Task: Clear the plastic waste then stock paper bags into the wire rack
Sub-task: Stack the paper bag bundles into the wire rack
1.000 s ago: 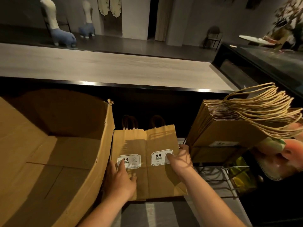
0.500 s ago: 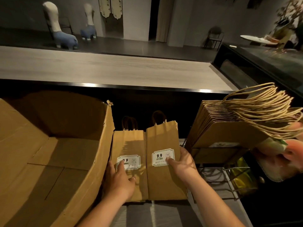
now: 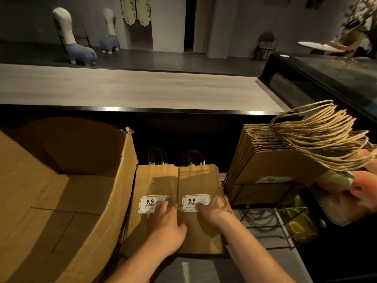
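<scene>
beyond, pale wooden counter (image 3: 142,88); both hands (image 3: 165,227) (image 3: 216,211) lie flat on paper bags (image 3: 195,180)

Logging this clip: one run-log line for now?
left hand flat on left bag stack | right hand on right stack

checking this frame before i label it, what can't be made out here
Head view only:
- Small print under "9.9" on the left label and right label: too small, partly under the left hand and right hand.
- Rack label: blurred.
- Wire rack base: cut off by dark shadow.
- Pink object: blurred, cut by the right edge.
- Plastic waste: none visible.
</scene>
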The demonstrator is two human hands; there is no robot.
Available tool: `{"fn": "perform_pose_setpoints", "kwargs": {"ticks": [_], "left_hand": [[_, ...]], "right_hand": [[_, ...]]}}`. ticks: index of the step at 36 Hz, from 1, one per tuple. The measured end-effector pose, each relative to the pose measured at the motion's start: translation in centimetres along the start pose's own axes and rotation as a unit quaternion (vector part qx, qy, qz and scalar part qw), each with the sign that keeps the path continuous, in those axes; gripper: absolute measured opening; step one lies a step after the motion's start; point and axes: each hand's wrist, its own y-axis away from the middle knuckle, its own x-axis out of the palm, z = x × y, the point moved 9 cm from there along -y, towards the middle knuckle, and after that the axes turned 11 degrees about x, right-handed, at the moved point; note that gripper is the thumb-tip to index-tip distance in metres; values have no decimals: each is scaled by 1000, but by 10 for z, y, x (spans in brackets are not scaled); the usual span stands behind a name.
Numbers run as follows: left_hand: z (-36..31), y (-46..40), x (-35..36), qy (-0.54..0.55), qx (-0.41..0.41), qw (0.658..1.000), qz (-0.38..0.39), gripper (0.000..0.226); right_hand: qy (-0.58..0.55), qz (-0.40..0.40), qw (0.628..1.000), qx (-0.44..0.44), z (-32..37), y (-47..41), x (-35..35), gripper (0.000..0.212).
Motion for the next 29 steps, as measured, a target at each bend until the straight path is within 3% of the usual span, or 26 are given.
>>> {"fn": "perform_pose_setpoints", "kwargs": {"ticks": [7,12,18,22,29], "left_hand": [[1,2,12,-73,26,997,23,74],[8,-2,13,-44,41,998,-12,69],[13,-6,18,2,43,999,-13,70],[17,-6,18,9,45,999,-23,70],[20,-5,19,76,35,996,-24,72]], "right_hand": [[9,-13,999,32,-4,-5,13,79],[-24,-19,997,76,-5,-10,19,75],[-84,-11,991,104,-3,-17,19,53],[-117,-15,985,126,-2,-21,16,69],[-177,-40,981,62,3,-13,4,63]]}}
